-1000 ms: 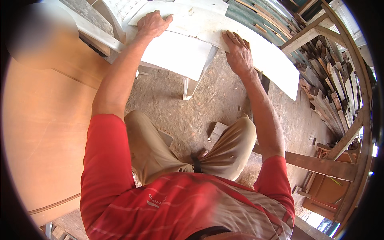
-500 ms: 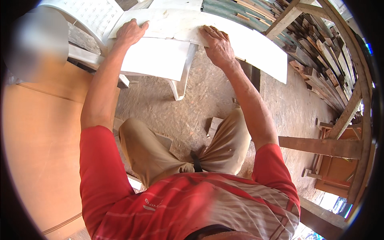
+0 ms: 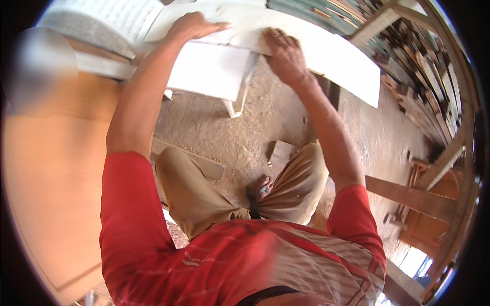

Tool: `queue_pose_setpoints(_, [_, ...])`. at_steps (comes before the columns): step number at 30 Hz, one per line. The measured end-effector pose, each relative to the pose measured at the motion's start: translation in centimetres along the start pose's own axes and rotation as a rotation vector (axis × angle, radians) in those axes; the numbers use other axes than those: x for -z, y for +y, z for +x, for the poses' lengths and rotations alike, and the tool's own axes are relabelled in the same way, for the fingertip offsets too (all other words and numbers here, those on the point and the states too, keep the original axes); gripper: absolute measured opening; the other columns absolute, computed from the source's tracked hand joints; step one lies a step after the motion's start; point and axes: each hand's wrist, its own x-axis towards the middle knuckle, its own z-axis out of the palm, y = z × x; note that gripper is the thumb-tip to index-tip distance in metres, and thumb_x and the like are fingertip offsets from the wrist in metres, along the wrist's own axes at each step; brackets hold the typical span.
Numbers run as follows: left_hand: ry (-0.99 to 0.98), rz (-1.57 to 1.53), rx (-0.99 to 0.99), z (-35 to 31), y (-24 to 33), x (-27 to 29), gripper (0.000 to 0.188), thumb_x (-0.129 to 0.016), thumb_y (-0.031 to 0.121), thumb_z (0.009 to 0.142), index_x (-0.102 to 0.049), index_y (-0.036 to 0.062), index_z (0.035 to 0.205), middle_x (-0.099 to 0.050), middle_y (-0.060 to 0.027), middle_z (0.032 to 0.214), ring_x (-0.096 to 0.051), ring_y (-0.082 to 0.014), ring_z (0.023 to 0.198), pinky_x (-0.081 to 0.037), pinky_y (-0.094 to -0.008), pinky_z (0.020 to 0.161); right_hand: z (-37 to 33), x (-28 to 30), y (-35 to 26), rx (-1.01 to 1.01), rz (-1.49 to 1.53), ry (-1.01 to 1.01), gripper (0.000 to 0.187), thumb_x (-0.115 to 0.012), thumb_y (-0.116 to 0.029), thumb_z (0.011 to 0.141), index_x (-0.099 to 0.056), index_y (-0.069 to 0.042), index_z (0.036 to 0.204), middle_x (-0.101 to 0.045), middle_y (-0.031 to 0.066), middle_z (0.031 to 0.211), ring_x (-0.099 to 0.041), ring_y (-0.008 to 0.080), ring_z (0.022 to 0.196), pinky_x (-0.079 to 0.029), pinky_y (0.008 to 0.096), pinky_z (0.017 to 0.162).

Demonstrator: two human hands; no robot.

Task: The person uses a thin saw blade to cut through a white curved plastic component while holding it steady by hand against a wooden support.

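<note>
Here, head view: long white board [image 3: 342, 61] lies across the top, overlapping a smaller white panel [image 3: 206, 71]. Left hand [image 3: 194, 25] is at its left part, thumb stretched away from the fingers; right hand [image 3: 285, 55] at its near edge, fingers close together. Cannot tell whether the hands grip. Lumber pile [image 3: 429, 84] stands right.

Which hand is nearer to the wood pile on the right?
Right. The right hand is at the near edge of the white board, left of the wood pile; the left hand is farther left, over the board's left part.
</note>
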Motion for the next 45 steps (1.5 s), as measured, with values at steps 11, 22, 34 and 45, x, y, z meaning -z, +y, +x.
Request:
queue_pose_setpoints(11, [-0.173, 0.001, 0.019, 2.9, -3.2, 2.5, 0.099, -0.078, 0.075, 0.065, -0.067, -0.0124, 0.112, -0.069, -0.0316, 0.110, -0.068, -0.0420, 0.108, -0.054, -0.0471, 0.091, 1.6, 20.2, -7.3, -0.350, 0.738, -0.326, 0.042, -0.072, -0.023, 0.088, -0.059, -0.001, 0.121, -0.065, 0.0187, 0.117, -0.069, 0.0375, 0.091, -0.054, 0.0479, 0.089])
queue_pose_setpoints(22, [-0.321, -0.049, 0.098, 5.9, -4.9, -0.3, 0.109, -0.077, 0.077, 0.062, -0.062, -0.0158, 0.118, -0.064, -0.0335, 0.122, -0.062, -0.0430, 0.119, -0.050, -0.0461, 0.101, -2.0, 46.6, 2.8, -0.769, -0.395, 0.063, 0.079, -0.088, -0.017, 0.076, -0.050, -0.005, 0.144, -0.060, 0.0163, 0.130, -0.056, 0.0310, 0.121, -0.052, 0.0441, 0.094])
queue_pose_setpoints(34, [-0.392, -0.078, 0.052, 5.4, -3.8, -0.3, 0.112, -0.074, 0.078, 0.068, -0.057, -0.0166, 0.125, -0.054, -0.0375, 0.135, -0.048, -0.0468, 0.135, -0.046, -0.0490, 0.105, -1.0, 49.6, 8.6, -0.977, -0.486, 0.116, 0.046, -0.073, -0.023, 0.094, -0.061, -0.003, 0.134, -0.071, 0.0130, 0.114, -0.069, 0.0185, 0.092, -0.056, 0.0316, 0.076])
queue_pose_setpoints(45, [-0.633, -0.051, 0.106, 7.3, -2.2, 0.9, 0.108, -0.072, 0.075, 0.074, -0.055, -0.0195, 0.126, -0.054, -0.0433, 0.129, -0.064, -0.0419, 0.117, -0.053, -0.0451, 0.096, 8.7, 34.9, -13.3, -1.132, 0.504, 0.456, 0.049, -0.054, -0.024, 0.100, -0.053, 0.007, 0.138, -0.066, 0.0129, 0.104, -0.061, 0.0183, 0.079, -0.055, 0.0312, 0.074])
